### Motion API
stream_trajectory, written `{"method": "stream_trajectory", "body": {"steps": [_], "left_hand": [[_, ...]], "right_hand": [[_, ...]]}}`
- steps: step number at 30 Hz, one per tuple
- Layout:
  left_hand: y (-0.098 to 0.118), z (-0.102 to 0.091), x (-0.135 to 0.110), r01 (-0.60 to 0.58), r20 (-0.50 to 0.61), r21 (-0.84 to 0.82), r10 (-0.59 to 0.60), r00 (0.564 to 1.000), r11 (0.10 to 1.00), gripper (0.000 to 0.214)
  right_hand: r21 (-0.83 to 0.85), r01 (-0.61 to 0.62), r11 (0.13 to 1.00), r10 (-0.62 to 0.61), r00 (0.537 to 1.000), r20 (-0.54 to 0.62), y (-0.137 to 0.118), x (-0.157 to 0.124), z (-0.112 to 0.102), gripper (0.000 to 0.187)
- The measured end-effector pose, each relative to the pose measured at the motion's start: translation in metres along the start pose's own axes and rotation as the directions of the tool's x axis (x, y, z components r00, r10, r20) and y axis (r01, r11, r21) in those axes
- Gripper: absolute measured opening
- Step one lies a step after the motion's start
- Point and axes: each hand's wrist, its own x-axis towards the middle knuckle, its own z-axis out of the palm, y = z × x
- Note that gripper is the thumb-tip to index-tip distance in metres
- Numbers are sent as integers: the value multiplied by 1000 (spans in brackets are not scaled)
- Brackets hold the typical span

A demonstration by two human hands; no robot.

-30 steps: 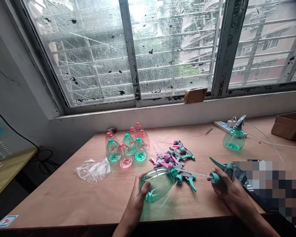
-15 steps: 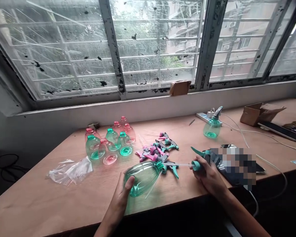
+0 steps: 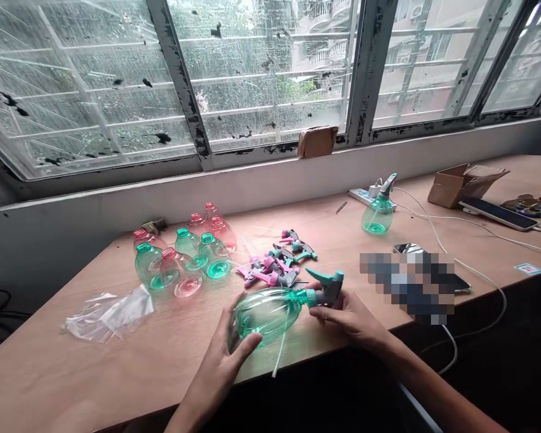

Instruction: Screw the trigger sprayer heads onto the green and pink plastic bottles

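Observation:
A clear green bottle lies tilted on its side in my left hand, whose fingers wrap round its base. Its neck points right. My right hand grips a grey and teal spray head, with the teal collar right at the bottle's mouth. Whether the threads have caught, I cannot tell. A thin clear tube slants down below the bottle near its neck. Just behind the bottle lies a pile of pink, teal and grey spray heads.
Several green and red open bottles stand at the back left, near a crumpled plastic bag. An assembled green spray bottle stands by a power strip. Cables, a phone and a cardboard box occupy the right side.
My right hand has moved left, bringing the spray head up to the bottle's mouth; the straw that stretched between them no longer shows there. The camera view has shifted slightly.

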Motion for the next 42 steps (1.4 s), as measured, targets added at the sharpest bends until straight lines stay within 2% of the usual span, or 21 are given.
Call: {"method": "stream_trajectory", "body": {"steps": [4, 7, 9, 12, 15, 19, 24, 27, 33, 38, 40, 42], "left_hand": [[5, 12, 2, -69, 93, -31, 72, 993, 997, 62], [6, 14, 0, -111, 142, 23, 106, 984, 994, 79], [7, 12, -3, -104, 151, 50, 95, 984, 993, 86], [10, 8, -8, -71, 159, 38, 64, 985, 997, 85], [8, 4, -10, -42, 199, 18, 38, 979, 999, 90], [3, -1, -9, 7, 219, 14, -10, 976, 1000, 91], [-3, -8, -7, -48, 259, -69, 65, 964, 996, 85], [-10, -9, -6, -63, 256, -68, 78, 964, 996, 87], [-30, -12, 0, -95, 259, -111, 121, 958, 989, 100], [-42, -11, 6, -121, 266, -158, 160, 951, 980, 116], [-44, -10, 9, -75, 259, -201, 127, 958, 977, 121], [-43, -8, 11, 28, 245, -266, 40, 969, 964, 115]], "right_hand": [[26, -17, 1000, 19, 996, -82, 10, 0, -2, 43], [5, -41, 999, 41, 995, -93, 15, -4, -8, 48], [-34, -46, 998, 44, 996, -73, 16, -6, -11, 48], [-78, -48, 996, 44, 998, -46, 17, -8, -10, 45], [-94, -41, 995, 35, 997, -67, 19, -7, -8, 45], [-134, -53, 990, 45, 997, -62, 23, -5, -6, 49], [-169, -23, 985, 9, 996, -85, 24, -5, -2, 45], [-196, 5, 981, -15, 999, -51, 25, -5, -2, 41], [-21, 19, 1000, -20, 998, -53, 35, -2, -2, 44], [-176, 38, 984, -27, 998, 63, 34, 3, -7, 44], [-207, 18, 978, -2, 997, 78, 33, 3, -9, 45], [-203, -19, 979, 33, 997, 65, 35, 1, -10, 48]]}}
